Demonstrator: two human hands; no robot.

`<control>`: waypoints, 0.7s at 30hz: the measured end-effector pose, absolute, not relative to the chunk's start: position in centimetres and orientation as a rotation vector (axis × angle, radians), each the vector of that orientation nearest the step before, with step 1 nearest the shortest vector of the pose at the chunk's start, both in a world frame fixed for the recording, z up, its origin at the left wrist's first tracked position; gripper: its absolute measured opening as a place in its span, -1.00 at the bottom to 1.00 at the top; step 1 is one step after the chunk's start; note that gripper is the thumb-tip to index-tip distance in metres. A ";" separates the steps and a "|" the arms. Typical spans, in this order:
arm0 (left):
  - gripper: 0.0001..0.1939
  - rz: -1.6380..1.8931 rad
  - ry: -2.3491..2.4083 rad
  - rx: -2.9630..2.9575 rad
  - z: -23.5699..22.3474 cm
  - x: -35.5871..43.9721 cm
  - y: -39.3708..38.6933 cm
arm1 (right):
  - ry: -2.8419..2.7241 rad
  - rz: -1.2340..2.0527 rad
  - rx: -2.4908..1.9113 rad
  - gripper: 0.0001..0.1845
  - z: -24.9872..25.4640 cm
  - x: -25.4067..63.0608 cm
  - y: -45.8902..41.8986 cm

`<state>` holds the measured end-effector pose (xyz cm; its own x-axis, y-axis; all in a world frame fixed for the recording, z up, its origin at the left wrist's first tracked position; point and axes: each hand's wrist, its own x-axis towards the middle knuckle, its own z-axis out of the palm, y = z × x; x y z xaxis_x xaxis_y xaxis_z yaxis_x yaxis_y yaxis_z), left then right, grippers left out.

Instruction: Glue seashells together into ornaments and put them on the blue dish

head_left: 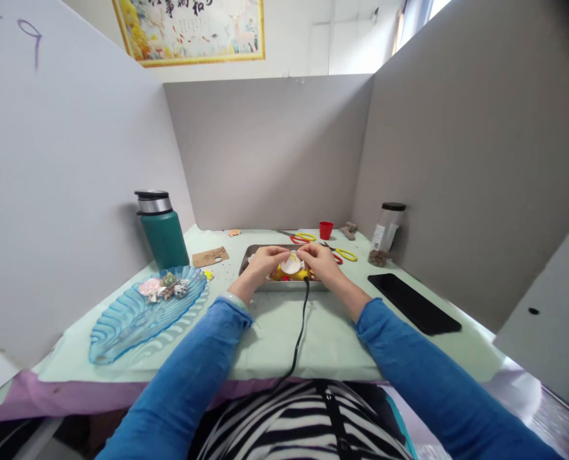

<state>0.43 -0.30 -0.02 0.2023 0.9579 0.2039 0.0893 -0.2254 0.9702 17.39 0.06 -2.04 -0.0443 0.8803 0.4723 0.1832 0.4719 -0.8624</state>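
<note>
Over a metal tray (264,287), both hands meet around a white seashell (291,263) with small yellow bits on its face. My left hand (268,259) pinches the shell's left edge, fingers closed. My right hand (320,260) is also closed in a pinch, its fingertips at the upper right edge of the shell. Below the shell in the tray lies a yellow tool (300,276), mostly hidden, beside small red and pale pieces. A black cord (300,338) runs from it toward my lap.
On the left are a blue shell-shaped dish (131,319) holding several shells, a green bottle (162,233) and a brown card (210,257). Behind the tray are two scissors (306,237) (344,254) and a red cup (326,230). A jar (385,236) and black phone (412,301) lie right, near partition walls.
</note>
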 end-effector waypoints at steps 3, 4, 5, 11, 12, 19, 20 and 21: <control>-0.73 1.187 1.046 1.540 -0.2 0.4 -0.1 | -1.575 0.669 -0.961 -0.75 -2.2 17.4 0.2; -0.74 1.206 1.044 1.533 -0.2 0.3 0.0 | -1.586 0.628 -0.962 -0.75 -2.2 17.4 0.2; -0.73 1.227 1.040 1.520 -0.3 0.3 0.1 | -1.597 0.580 -0.964 -0.76 -2.2 17.4 0.1; -0.66 1.260 0.992 1.465 -0.5 0.1 0.5 | -1.673 0.435 -0.943 -0.74 -2.0 17.1 -0.6; -0.66 1.249 0.969 1.478 -0.6 0.1 0.5 | -1.674 0.438 -0.940 -0.76 -2.0 17.1 -0.5; -0.61 1.263 0.941 1.491 -0.5 0.0 0.5 | -1.534 0.523 -0.910 -0.80 -2.8 17.4 0.8; -0.61 1.280 0.960 1.487 -0.5 0.0 0.5 | -1.512 0.519 -0.902 -0.79 -2.8 17.4 0.8; -0.61 1.300 0.978 1.484 -0.5 0.0 0.5 | -1.498 0.510 -0.896 -0.79 -2.7 17.4 0.7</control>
